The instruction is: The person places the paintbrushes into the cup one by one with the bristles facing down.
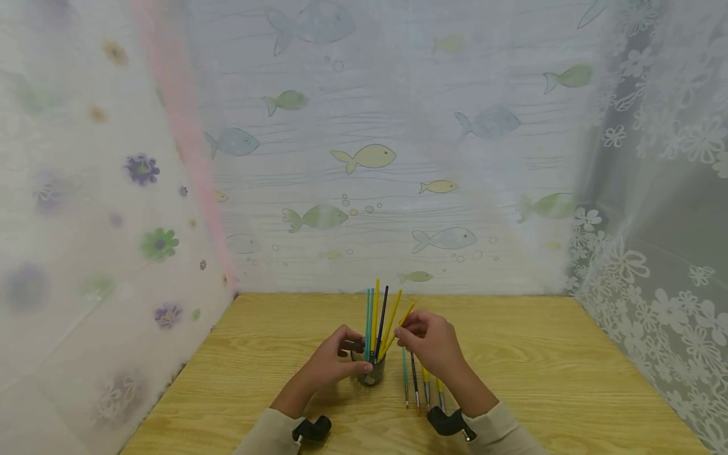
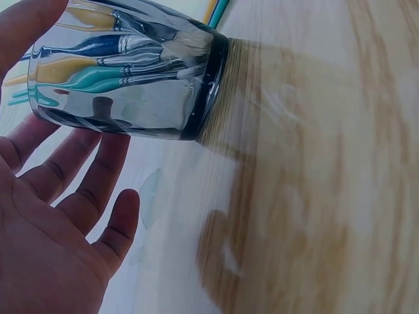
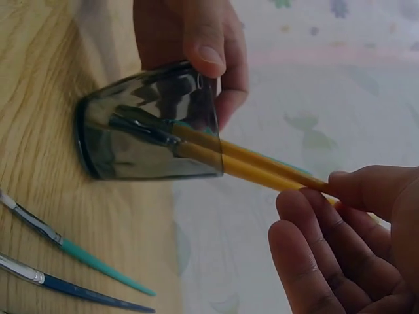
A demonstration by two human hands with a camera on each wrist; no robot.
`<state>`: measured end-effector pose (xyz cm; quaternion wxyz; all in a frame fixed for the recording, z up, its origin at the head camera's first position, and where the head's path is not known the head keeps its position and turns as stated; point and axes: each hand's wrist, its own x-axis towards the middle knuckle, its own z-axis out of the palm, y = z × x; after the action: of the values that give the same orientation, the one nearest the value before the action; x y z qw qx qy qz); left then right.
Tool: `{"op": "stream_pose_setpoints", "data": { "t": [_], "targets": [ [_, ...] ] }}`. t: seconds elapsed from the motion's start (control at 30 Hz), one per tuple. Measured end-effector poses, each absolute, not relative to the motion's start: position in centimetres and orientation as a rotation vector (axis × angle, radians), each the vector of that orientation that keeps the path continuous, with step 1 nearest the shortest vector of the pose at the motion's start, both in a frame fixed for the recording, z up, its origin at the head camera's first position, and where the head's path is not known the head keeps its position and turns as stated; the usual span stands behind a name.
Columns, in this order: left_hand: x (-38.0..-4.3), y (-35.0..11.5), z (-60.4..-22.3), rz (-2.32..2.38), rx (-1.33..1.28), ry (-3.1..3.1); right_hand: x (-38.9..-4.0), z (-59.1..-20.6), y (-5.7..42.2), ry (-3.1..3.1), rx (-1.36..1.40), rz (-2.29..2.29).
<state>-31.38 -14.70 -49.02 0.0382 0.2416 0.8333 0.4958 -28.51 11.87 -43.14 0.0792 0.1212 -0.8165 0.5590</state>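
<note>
A smoky clear glass (image 1: 372,378) stands on the table with several paintbrushes upright in it, their bristles down. My left hand (image 1: 334,359) holds the glass from its left side, thumb in front and fingers behind. Through the wall in the left wrist view show dark blue, teal and yellow brushes (image 2: 98,46). My right hand (image 1: 435,341) pinches a yellow paintbrush (image 3: 278,168) by the upper handle, between thumb and fingers. That brush leans to the right, its bristle end inside the glass. Another yellow handle runs close beside it in the right wrist view.
To the right of the glass lie more brushes in a row: a teal brush (image 1: 406,379), a dark blue brush (image 1: 414,379) and yellow brushes (image 1: 426,379), partly under my right hand. The wooden table (image 1: 512,354) meets a fish-printed curtain (image 1: 364,253) behind.
</note>
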Motion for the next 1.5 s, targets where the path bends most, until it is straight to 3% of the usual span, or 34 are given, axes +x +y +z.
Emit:
{"op": "stream_pose_setpoints", "data": {
  "t": [0.93, 1.5],
  "targets": [
    [-31.2, -14.8, -49.0, 1.531, 0.732, 2.533, -29.7, -41.7, 16.1, -2.379, 0.247, 1.726],
    [-31.3, -14.8, -49.1, 1.499, 0.702, 2.554, -31.1, -43.7, 18.6, -2.525, 0.127, 1.584]
  ]
}}
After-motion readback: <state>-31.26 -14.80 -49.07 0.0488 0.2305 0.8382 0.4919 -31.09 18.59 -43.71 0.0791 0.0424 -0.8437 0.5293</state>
